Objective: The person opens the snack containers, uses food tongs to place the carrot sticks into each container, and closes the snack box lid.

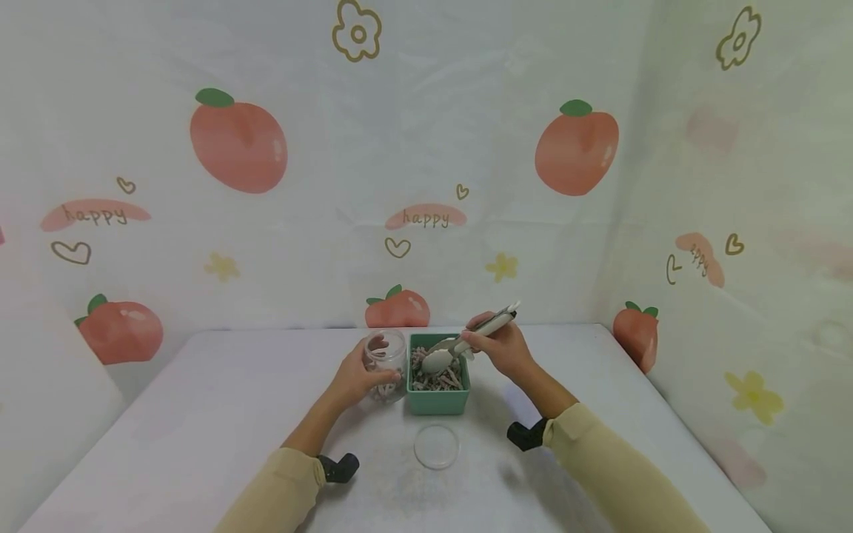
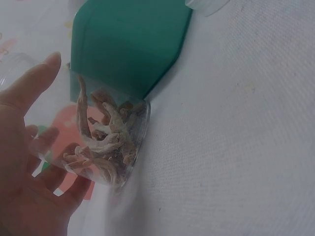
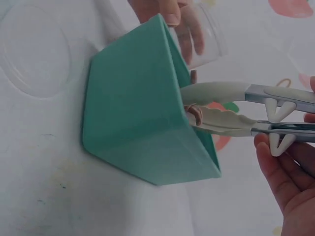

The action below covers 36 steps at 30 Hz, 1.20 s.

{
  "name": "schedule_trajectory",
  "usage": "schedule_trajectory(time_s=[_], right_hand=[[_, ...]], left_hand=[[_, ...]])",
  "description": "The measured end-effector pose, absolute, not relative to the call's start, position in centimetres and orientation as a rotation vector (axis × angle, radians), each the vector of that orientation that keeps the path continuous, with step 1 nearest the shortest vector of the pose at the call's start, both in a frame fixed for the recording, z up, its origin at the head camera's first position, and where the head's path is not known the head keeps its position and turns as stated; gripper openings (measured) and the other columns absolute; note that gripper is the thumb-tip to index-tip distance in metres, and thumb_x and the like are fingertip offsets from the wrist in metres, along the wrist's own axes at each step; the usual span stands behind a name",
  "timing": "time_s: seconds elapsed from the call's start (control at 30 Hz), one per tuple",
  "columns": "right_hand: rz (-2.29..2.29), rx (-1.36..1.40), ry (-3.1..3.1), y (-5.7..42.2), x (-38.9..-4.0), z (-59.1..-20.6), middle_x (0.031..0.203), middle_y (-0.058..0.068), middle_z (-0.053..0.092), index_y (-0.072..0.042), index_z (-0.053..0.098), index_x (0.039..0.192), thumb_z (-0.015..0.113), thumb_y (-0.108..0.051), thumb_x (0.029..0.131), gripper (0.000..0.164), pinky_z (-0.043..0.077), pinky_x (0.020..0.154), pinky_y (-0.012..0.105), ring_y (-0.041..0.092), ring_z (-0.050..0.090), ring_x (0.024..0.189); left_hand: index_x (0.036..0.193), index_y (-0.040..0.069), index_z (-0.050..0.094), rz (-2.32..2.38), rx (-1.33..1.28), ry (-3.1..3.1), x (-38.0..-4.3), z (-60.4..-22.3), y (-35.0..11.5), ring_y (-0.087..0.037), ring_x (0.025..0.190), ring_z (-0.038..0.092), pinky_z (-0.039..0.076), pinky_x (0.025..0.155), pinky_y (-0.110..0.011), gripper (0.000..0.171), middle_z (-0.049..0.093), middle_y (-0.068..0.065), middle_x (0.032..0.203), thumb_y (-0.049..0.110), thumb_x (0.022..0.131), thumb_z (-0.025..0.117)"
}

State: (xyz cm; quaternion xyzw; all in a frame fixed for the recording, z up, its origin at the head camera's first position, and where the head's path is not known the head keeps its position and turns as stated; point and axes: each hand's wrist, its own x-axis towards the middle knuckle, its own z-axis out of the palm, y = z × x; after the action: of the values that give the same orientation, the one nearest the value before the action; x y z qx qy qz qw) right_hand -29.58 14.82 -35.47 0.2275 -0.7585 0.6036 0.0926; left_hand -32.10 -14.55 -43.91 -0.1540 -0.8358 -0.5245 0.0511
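Note:
My left hand (image 1: 358, 376) grips a clear jar (image 1: 386, 343) that stands open on the table. In the left wrist view, dried root-like pieces (image 2: 110, 132) lie at the bottom of the jar. Right beside the jar is a green square container (image 1: 437, 402), filled with more brownish dried pieces (image 1: 440, 381). My right hand (image 1: 501, 344) holds white-tipped tongs (image 1: 489, 326) by the handles. Their scalloped heads (image 3: 221, 121) reach down into the container, a little apart, with a dried piece (image 3: 195, 114) by them in the right wrist view.
A clear round lid (image 1: 436, 446) lies flat on the white table (image 1: 246, 414), in front of the green container. Behind the table hangs a white cloth (image 1: 433, 148) printed with peaches, and a similar cloth (image 1: 766, 296) stands along the right side.

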Motion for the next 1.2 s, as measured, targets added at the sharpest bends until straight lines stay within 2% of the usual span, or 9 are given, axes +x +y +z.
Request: schedule_trajectory(time_s=[0.13, 0.3, 0.43, 0.67, 0.83, 0.93, 1.2], right_hand=[[1.762, 0.643, -2.245, 15.0, -29.0, -34.4, 0.084, 0.018, 0.068, 0.01, 0.063, 0.098, 0.067, -0.001, 0.09, 0.014, 0.054, 0.071, 0.042, 0.034, 0.063, 0.076], [1.734, 0.621, -2.229, 15.3, -28.9, -33.6, 0.083, 0.02, 0.067, 0.009, 0.064, 0.096, 0.068, -0.003, 0.09, 0.014, 0.054, 0.07, 0.04, 0.031, 0.062, 0.072], [1.725, 0.642, -2.201, 15.5, -29.0, -33.0, 0.082, 0.024, 0.066, 0.01, 0.064, 0.096, 0.068, -0.003, 0.089, 0.014, 0.053, 0.067, 0.035, 0.031, 0.061, 0.07], [1.753, 0.696, -2.117, 15.5, -29.1, -31.8, 0.082, 0.027, 0.064, 0.014, 0.063, 0.096, 0.067, 0.001, 0.089, 0.015, 0.053, 0.067, 0.035, 0.036, 0.059, 0.069], [1.708, 0.69, -2.116, 15.2, -29.0, -30.5, 0.085, 0.021, 0.066, 0.011, 0.065, 0.097, 0.067, -0.001, 0.09, 0.015, 0.053, 0.068, 0.036, 0.031, 0.061, 0.071], [1.691, 0.714, -2.102, 14.8, -29.0, -29.7, 0.086, 0.019, 0.066, 0.011, 0.065, 0.097, 0.067, -0.002, 0.09, 0.015, 0.054, 0.07, 0.038, 0.034, 0.061, 0.073], [1.775, 0.825, -2.004, 13.2, -29.0, -28.3, 0.085, 0.018, 0.065, 0.014, 0.062, 0.098, 0.065, 0.003, 0.09, 0.014, 0.054, 0.069, 0.032, 0.03, 0.06, 0.071]], left_hand=[[0.145, 0.004, 0.038, -1.595, -0.457, -2.545, -32.1, -43.9, -14.5, -0.032, 0.127, 0.046, 0.035, 0.104, -0.052, 0.085, 0.052, -0.011, 0.138, 0.023, 0.076, 0.084], [0.145, 0.006, 0.039, -1.585, -0.452, -2.553, -32.1, -44.0, -14.5, -0.031, 0.128, 0.045, 0.035, 0.104, -0.051, 0.085, 0.053, -0.009, 0.138, 0.025, 0.076, 0.085], [0.145, 0.007, 0.039, -1.588, -0.453, -2.551, -32.1, -44.0, -14.6, -0.031, 0.129, 0.045, 0.035, 0.105, -0.051, 0.085, 0.053, -0.009, 0.138, 0.025, 0.075, 0.085], [0.145, 0.008, 0.039, -1.577, -0.457, -2.554, -32.1, -44.0, -14.6, -0.03, 0.128, 0.046, 0.035, 0.104, -0.051, 0.085, 0.053, -0.008, 0.137, 0.027, 0.075, 0.085], [0.144, 0.009, 0.039, -1.581, -0.46, -2.554, -32.1, -44.0, -14.6, -0.03, 0.128, 0.046, 0.035, 0.104, -0.051, 0.085, 0.053, -0.008, 0.138, 0.028, 0.075, 0.085], [0.144, 0.009, 0.039, -1.592, -0.466, -2.548, -32.1, -44.0, -14.6, -0.031, 0.128, 0.046, 0.035, 0.104, -0.051, 0.085, 0.053, -0.009, 0.138, 0.028, 0.075, 0.085], [0.145, 0.008, 0.039, -1.582, -0.464, -2.558, -32.1, -43.9, -14.5, -0.031, 0.127, 0.047, 0.036, 0.104, -0.051, 0.084, 0.052, -0.011, 0.139, 0.024, 0.076, 0.085]])
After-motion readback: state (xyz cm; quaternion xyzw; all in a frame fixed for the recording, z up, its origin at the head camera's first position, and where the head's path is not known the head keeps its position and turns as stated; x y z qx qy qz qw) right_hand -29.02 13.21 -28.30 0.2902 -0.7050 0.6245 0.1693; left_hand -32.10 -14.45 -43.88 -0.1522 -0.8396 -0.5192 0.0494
